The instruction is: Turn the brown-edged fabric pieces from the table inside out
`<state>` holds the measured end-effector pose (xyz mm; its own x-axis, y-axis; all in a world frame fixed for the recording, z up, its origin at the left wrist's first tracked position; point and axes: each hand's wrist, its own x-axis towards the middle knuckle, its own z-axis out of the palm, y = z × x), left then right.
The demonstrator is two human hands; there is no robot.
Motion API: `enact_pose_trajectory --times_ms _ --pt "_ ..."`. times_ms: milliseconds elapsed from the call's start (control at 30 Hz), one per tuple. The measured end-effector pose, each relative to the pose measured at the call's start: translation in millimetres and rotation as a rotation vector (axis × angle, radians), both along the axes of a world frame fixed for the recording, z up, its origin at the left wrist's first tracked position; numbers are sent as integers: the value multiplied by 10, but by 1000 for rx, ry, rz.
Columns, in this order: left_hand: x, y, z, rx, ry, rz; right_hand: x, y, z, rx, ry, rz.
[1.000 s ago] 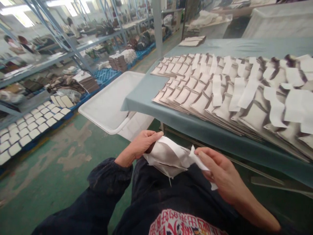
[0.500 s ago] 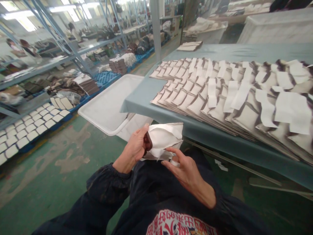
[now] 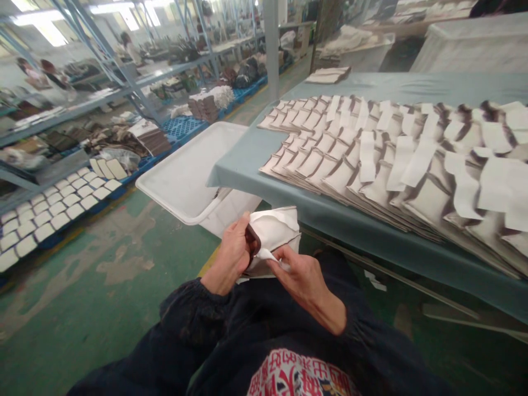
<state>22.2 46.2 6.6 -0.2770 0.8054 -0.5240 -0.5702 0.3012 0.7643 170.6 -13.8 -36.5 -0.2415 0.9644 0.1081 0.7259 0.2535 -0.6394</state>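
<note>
The left hand [image 3: 231, 250] holds the left end of a white piece [image 3: 277, 226] with a brown edge, its grip closed on it beside that edge. The right hand [image 3: 303, 278] is just to the right and nearer, its grip pinching a white strip [image 3: 266, 254] at the near side of the piece. The piece is in the air above the person's lap, off the near edge of the worktop [image 3: 241, 157]. Rows of overlapping pale stacks [image 3: 317, 170] cover much of the worktop on the right, with loose white sheets [image 3: 367, 157] lying across many of them. A white bin [image 3: 175, 179] stands left of the worktop, partly under its corner. White scraps [image 3: 374, 280] lie on the green floor [image 3: 82, 324] to the right. Far left, pale pads [image 3: 53, 206] lie in rows.
</note>
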Motion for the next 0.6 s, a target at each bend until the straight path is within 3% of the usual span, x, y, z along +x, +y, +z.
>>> enact_pose_trajectory --times_ms 200,400,467,600 --pt "-3 -6 -90 79 114 2 -41 -39 36 25 -219 167" --pt "-51 -63 -224 194 415 -33 -90 121 121 52 -132 272" --pt "-79 -31 -211 210 449 -46 -187 12 139 -19 -49 335" --pt "-245 246 -77 203 472 -36 -461 -540 94 -122 43 493"
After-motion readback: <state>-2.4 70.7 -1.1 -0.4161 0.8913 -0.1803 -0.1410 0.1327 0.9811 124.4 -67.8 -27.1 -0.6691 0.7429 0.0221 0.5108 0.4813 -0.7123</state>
